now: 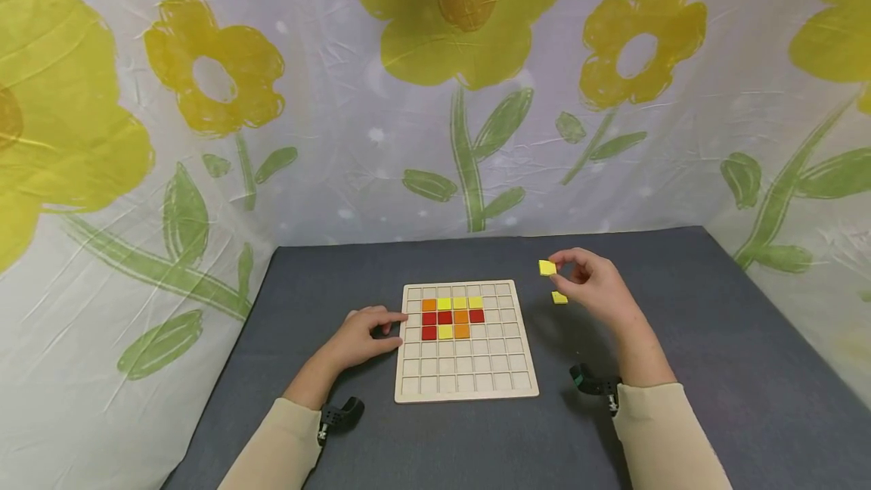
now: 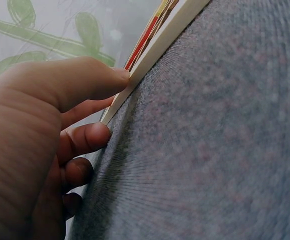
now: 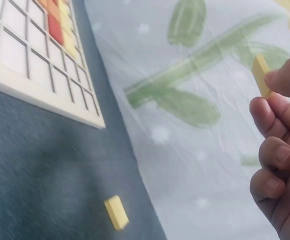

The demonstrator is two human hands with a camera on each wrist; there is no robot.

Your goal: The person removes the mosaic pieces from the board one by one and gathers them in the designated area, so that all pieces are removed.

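Against board (image 1: pixel 466 364), left hand (image 1: pixel 366 337) loose; right hand (image 1: pixel 593 284) pinches tile (image 1: pixel 547 268); both: head view only.

The right hand (image 1: pixel 599 286) pinches a yellow tile (image 1: pixel 547 268) aloft; the left hand (image 1: pixel 364 335) touches a flat wooden board (image 1: pixel 482 364) at its left edge.

Board (image 1: pixel 469 365) on the table (image 1: pixel 381 445), left hand (image 1: pixel 367 337) touching its left edge, right hand (image 1: pixel 593 286) beyond its right.
Set tiles (image 1: pixel 444 317) lie on the board, starting one column in from the left: four in the second row from the back, four in the third, three in the fourth. Right of the board, a loose tile (image 1: pixel 559 298) lies on the table; the held tile (image 1: pixel 547 268) is in the right hand, above the table. Behind stands the curtain (image 1: pixel 327 134) (it flanks both sides too).
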